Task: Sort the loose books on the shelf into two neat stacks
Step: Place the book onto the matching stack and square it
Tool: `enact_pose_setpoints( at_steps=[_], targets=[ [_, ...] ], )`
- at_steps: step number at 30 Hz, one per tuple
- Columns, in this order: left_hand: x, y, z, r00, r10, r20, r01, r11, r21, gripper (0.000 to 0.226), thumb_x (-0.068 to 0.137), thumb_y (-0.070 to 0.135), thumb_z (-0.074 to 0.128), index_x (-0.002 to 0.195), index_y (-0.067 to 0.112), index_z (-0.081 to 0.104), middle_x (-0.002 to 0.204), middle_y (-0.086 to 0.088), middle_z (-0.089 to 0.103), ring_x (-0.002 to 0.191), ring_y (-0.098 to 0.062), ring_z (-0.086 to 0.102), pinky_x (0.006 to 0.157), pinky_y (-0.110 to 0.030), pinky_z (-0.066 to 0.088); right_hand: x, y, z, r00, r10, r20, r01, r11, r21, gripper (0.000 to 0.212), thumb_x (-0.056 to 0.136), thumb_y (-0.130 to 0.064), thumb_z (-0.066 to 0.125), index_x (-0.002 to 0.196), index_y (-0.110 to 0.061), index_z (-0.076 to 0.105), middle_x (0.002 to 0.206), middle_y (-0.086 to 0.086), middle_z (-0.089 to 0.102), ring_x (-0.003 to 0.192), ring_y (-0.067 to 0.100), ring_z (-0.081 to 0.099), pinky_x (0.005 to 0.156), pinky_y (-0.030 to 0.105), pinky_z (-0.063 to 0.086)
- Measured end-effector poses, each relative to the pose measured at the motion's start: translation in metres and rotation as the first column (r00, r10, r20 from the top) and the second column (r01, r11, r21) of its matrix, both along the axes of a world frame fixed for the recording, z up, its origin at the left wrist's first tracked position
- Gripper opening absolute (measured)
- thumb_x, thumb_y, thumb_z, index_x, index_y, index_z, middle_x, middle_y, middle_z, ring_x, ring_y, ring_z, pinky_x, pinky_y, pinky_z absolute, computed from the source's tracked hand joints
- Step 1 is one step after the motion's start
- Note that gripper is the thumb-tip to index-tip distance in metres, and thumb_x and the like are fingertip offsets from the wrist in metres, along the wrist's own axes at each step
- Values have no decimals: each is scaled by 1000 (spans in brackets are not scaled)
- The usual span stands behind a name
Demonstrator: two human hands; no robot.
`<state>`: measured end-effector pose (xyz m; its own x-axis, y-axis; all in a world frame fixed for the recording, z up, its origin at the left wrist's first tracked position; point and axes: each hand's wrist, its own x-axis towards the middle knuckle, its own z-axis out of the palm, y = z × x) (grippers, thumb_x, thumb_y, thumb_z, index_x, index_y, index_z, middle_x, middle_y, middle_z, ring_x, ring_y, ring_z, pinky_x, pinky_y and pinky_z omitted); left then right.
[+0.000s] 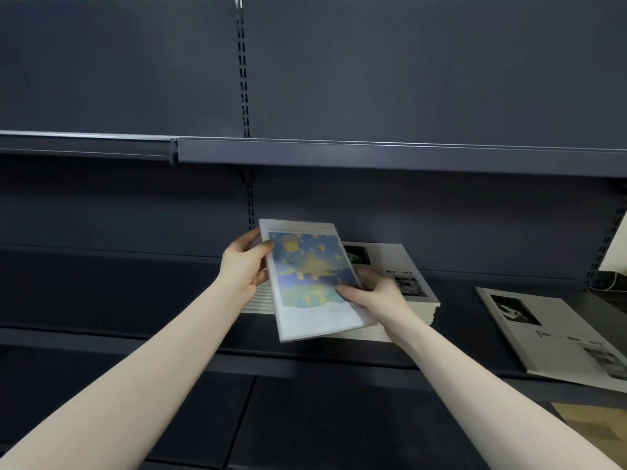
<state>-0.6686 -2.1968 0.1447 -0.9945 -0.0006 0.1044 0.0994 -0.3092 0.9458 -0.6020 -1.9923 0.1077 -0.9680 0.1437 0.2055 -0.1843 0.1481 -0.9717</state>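
Dark metal shelf [339,359] carries a white book stack [412,293]. Both arms reach forward: left hand [245,262] and right hand [375,293] grip a blue-and-yellow book [314,278], tilted above the stack. At three o'clock lies a grey book [556,337].

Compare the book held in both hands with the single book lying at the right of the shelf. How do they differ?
The held book has a blue-and-yellow painted cover; the lone book is white with black-and-white photos. The held book is gripped by the left hand and right hand; the lone book lies flat, untouched. Both are thin paperbacks.
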Motion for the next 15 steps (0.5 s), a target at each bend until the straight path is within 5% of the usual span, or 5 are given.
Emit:
enact_pose_setpoints(
  at_steps=[6, 15],
  targets=[
    [-11, -3, -15, 1000, 6, 19, -4, 998, -61, 55, 80, -8, 66, 130, 14, 54, 110, -10, 67, 93, -27, 66, 86, -39, 52, -17, -4, -4, 999, -27, -42, 24, 998, -55, 29, 85, 0, 66, 113, -2, 64, 101, 9, 70, 80, 12, 66, 62, 12, 50],
    [-20, -6, -18, 997, -13, -82, -13, 952, -305, 47, 75, -7, 72, 113, 17, 63, 97, 1, 71, 95, -19, 67, 85, -33, 53, -45, -20, -2, 991, -123, -48, 115, 982, -151, 19, 89, 0, 59, 103, -13, 63, 97, 5, 67, 88, 20, 63, 75, 26, 49]
  ],
)
